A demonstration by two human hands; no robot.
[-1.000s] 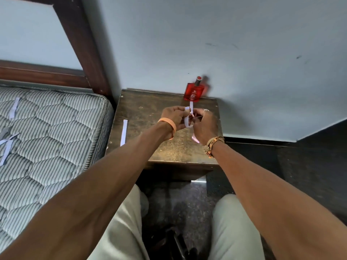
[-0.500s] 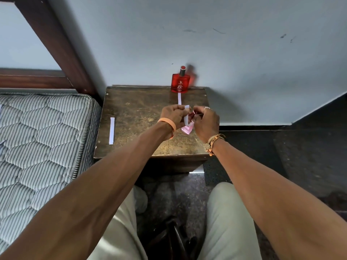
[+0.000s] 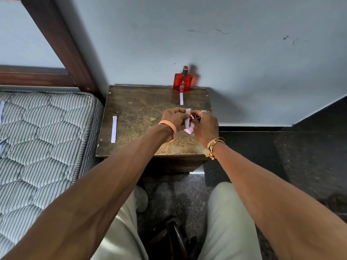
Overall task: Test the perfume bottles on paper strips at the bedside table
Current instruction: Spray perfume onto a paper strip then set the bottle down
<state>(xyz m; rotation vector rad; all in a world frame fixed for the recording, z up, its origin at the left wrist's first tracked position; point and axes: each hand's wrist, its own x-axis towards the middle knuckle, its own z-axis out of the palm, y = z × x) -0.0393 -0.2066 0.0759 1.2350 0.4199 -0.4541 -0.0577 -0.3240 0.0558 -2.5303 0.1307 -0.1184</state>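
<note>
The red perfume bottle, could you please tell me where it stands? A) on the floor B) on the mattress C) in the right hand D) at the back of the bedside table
D: the red perfume bottle stands upright at the back edge of the bedside table, close to the wall.

Pale grey wall [image 3: 225, 44] meets dark speckled floor [image 3: 309, 156]; a striped quilted mattress [image 3: 37, 137] lies by a wooden bedframe [image 3: 62, 44].
</note>
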